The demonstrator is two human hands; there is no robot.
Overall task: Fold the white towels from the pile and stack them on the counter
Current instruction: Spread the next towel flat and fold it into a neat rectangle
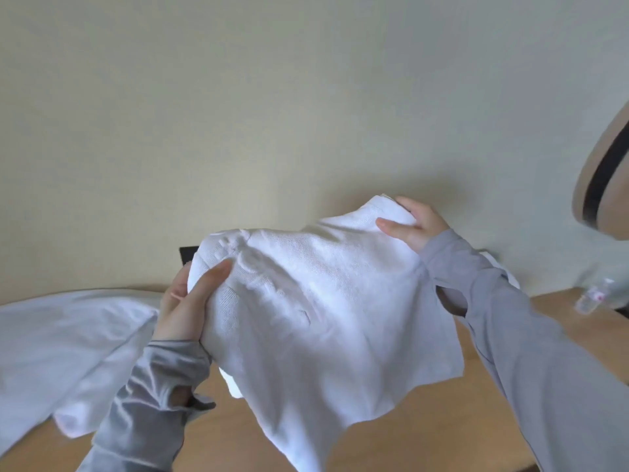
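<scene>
A white towel (323,318) hangs in the air above the wooden counter (425,437), spread between both hands. My left hand (185,308) grips its left top edge, thumb over the front of the cloth. My right hand (413,223) pinches the right top corner, held higher and further back. The lower half of the towel droops loosely toward the counter. A pile of white towels (68,352) lies on the counter at the left, partly hidden by my left sleeve.
A plain wall fills the upper view. A small clear bottle (592,296) lies on the counter at the far right. More white cloth (500,267) shows behind my right forearm. A dark flat object (189,255) peeks out behind the towel. A round lamp-like shape (602,172) sits at the right edge.
</scene>
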